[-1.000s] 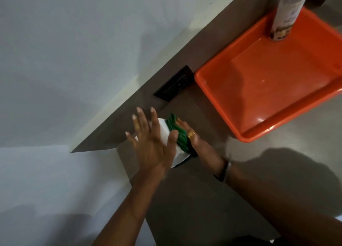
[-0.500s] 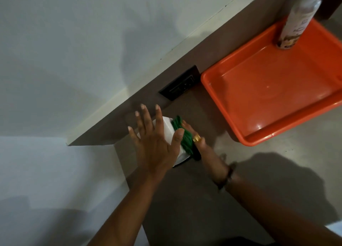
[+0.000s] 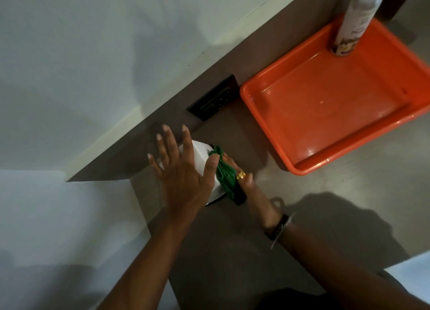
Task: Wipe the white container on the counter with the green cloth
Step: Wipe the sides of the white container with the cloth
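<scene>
A small white container [image 3: 200, 157] stands on the grey-brown counter [image 3: 232, 251] near its left end. My left hand [image 3: 183, 174] lies flat over its top and left side, fingers spread, thumb against the right face. The green cloth [image 3: 224, 173] is bunched against the container's right side. My right hand [image 3: 253, 193], with a gold ring, presses the cloth onto it. Most of the container is hidden under my hands.
An orange plastic tray [image 3: 274, 137] sits on the counter to the right, with a tall spray can [image 3: 353, 23] standing in its far corner. A black wall socket [image 3: 214, 97] is set in the backsplash behind the container. The counter's left edge runs close beside the container.
Both hands and the container stay in the same spot. The right hand has shifted the cloth slightly down along the container's right side.
</scene>
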Demonstrator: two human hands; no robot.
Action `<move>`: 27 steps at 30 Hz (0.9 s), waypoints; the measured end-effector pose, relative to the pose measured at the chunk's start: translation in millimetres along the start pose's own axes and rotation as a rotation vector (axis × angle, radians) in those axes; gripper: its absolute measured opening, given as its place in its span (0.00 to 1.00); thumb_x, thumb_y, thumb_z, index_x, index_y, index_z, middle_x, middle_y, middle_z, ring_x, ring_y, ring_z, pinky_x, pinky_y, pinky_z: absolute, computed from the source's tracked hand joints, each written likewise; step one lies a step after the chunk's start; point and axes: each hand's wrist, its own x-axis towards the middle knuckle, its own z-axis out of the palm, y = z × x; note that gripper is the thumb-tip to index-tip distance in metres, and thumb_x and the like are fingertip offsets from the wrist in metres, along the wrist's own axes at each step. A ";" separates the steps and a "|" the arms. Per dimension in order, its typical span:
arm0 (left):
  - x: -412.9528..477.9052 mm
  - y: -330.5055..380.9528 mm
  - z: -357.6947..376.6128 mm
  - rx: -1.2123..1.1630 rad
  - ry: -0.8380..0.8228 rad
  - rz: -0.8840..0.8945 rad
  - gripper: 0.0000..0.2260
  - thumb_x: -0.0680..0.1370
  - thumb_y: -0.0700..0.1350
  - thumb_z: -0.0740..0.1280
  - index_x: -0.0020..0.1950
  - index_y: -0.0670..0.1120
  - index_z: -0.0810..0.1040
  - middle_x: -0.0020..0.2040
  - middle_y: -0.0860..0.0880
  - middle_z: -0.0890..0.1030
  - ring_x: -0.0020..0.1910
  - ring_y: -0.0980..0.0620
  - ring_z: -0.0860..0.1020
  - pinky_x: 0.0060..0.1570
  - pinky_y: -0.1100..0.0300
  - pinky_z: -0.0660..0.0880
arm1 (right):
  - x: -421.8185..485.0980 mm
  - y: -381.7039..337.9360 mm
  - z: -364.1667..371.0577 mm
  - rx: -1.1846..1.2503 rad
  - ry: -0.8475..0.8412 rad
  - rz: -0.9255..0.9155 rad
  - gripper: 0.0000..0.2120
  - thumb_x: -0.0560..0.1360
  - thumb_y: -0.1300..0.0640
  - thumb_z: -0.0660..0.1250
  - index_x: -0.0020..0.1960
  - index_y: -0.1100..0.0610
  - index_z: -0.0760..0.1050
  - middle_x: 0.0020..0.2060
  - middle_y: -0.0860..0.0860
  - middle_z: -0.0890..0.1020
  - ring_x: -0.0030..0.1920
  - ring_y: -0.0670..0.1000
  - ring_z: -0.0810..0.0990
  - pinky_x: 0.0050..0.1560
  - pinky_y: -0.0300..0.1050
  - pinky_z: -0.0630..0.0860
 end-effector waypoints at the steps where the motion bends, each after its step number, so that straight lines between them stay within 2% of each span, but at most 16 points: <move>1: 0.2 -0.5 0.5 -0.004 0.008 0.000 0.40 0.77 0.72 0.37 0.81 0.47 0.55 0.81 0.38 0.52 0.80 0.38 0.51 0.73 0.32 0.49 | -1.2 -0.1 0.4 0.001 0.013 0.003 0.30 0.66 0.20 0.52 0.65 0.27 0.68 0.73 0.33 0.64 0.79 0.43 0.56 0.81 0.56 0.49; 2: 0.1 -1.3 1.1 -0.010 0.015 0.002 0.40 0.78 0.72 0.37 0.81 0.47 0.54 0.81 0.38 0.52 0.80 0.38 0.50 0.73 0.32 0.48 | 3.1 -6.1 1.1 -0.009 0.017 0.015 0.32 0.66 0.19 0.52 0.66 0.29 0.68 0.76 0.37 0.63 0.79 0.46 0.55 0.81 0.58 0.49; 4: -0.6 -2.2 2.8 -0.024 0.027 0.013 0.40 0.78 0.72 0.38 0.81 0.47 0.53 0.81 0.38 0.50 0.80 0.40 0.49 0.73 0.33 0.46 | 24.2 -21.7 0.5 -0.058 -0.007 -0.001 0.43 0.67 0.20 0.50 0.74 0.43 0.65 0.78 0.49 0.62 0.80 0.50 0.56 0.80 0.59 0.51; 5: -0.7 -2.5 3.3 -0.037 0.035 0.015 0.40 0.78 0.72 0.38 0.81 0.47 0.52 0.81 0.39 0.49 0.80 0.40 0.48 0.73 0.34 0.45 | 37.0 -32.2 2.3 -0.071 -0.042 -0.021 0.45 0.69 0.23 0.49 0.77 0.51 0.63 0.78 0.52 0.62 0.79 0.52 0.59 0.80 0.59 0.53; 7: -2.3 -2.1 4.0 -0.051 0.043 0.014 0.40 0.78 0.73 0.39 0.81 0.47 0.52 0.82 0.39 0.49 0.80 0.41 0.48 0.74 0.35 0.45 | 54.6 -49.0 3.5 -0.059 -0.076 -0.029 0.41 0.75 0.30 0.47 0.77 0.58 0.62 0.76 0.57 0.67 0.76 0.53 0.66 0.78 0.60 0.58; 9: -2.8 -2.1 3.5 -0.043 0.044 0.016 0.40 0.78 0.72 0.39 0.81 0.46 0.52 0.82 0.39 0.49 0.80 0.41 0.49 0.74 0.34 0.46 | 58.7 -46.9 1.5 -0.055 -0.070 -0.033 0.39 0.76 0.33 0.47 0.76 0.59 0.62 0.75 0.57 0.68 0.75 0.53 0.67 0.78 0.59 0.59; 12: -3.1 -2.1 3.7 -0.036 0.034 0.015 0.40 0.78 0.72 0.39 0.81 0.46 0.51 0.82 0.39 0.49 0.80 0.41 0.49 0.74 0.34 0.46 | 31.1 -15.7 -1.1 -0.079 -0.027 -0.068 0.42 0.73 0.27 0.50 0.78 0.52 0.60 0.79 0.51 0.61 0.79 0.50 0.57 0.80 0.59 0.52; 15: -2.4 -2.6 5.8 -0.031 0.037 0.017 0.39 0.78 0.72 0.41 0.81 0.46 0.51 0.82 0.39 0.49 0.80 0.41 0.49 0.73 0.34 0.46 | -9.6 16.3 -3.6 -0.038 0.007 -0.020 0.28 0.70 0.22 0.50 0.68 0.27 0.65 0.74 0.30 0.62 0.79 0.42 0.55 0.81 0.60 0.47; 16: -1.7 -3.9 7.2 -0.013 0.045 0.018 0.39 0.79 0.72 0.41 0.81 0.47 0.51 0.81 0.39 0.50 0.80 0.41 0.49 0.73 0.34 0.47 | -12.4 18.2 -5.4 -0.026 0.011 -0.023 0.26 0.69 0.21 0.50 0.65 0.23 0.65 0.72 0.25 0.63 0.78 0.39 0.56 0.81 0.60 0.47; 17: -1.0 -5.5 8.6 0.002 0.051 0.018 0.39 0.79 0.71 0.42 0.81 0.47 0.51 0.81 0.39 0.50 0.80 0.41 0.50 0.73 0.35 0.47 | -8.7 13.9 -6.2 -0.049 0.002 -0.023 0.25 0.70 0.21 0.49 0.65 0.23 0.65 0.71 0.25 0.64 0.78 0.40 0.57 0.80 0.61 0.48; 19: 0.2 -6.9 11.0 0.011 0.056 0.021 0.39 0.79 0.72 0.41 0.81 0.47 0.51 0.81 0.39 0.51 0.80 0.41 0.50 0.73 0.34 0.48 | 15.8 -4.1 -7.2 -0.091 -0.009 -0.032 0.28 0.70 0.22 0.48 0.67 0.28 0.66 0.75 0.36 0.66 0.78 0.45 0.59 0.80 0.61 0.49; 21: -0.2 -7.0 11.2 0.011 0.056 0.018 0.40 0.78 0.72 0.40 0.81 0.47 0.52 0.81 0.39 0.51 0.80 0.40 0.51 0.73 0.34 0.47 | 44.1 -27.8 -3.7 -0.108 -0.029 -0.051 0.38 0.70 0.23 0.48 0.73 0.40 0.67 0.76 0.49 0.68 0.77 0.50 0.64 0.79 0.61 0.54; 22: -0.8 -6.4 10.5 0.013 0.054 0.012 0.40 0.78 0.72 0.40 0.81 0.47 0.52 0.81 0.39 0.51 0.80 0.40 0.51 0.73 0.34 0.48 | 54.2 -35.8 -2.5 -0.106 -0.039 -0.060 0.42 0.70 0.23 0.49 0.74 0.48 0.67 0.75 0.53 0.70 0.75 0.51 0.67 0.78 0.61 0.58; 24: -1.9 -4.9 7.6 0.007 0.038 0.011 0.40 0.78 0.73 0.39 0.81 0.47 0.52 0.81 0.39 0.50 0.80 0.41 0.50 0.73 0.34 0.48 | 58.1 -39.4 -1.3 -0.104 -0.034 -0.077 0.44 0.72 0.25 0.51 0.76 0.56 0.65 0.75 0.55 0.69 0.75 0.52 0.67 0.77 0.60 0.60; 27: -2.3 -3.6 4.7 -0.005 0.017 0.009 0.41 0.78 0.73 0.38 0.81 0.47 0.52 0.82 0.40 0.50 0.80 0.41 0.50 0.74 0.34 0.49 | 33.8 -13.2 -4.5 -0.213 -0.012 -0.146 0.41 0.77 0.32 0.53 0.78 0.60 0.56 0.79 0.56 0.59 0.80 0.54 0.56 0.80 0.59 0.52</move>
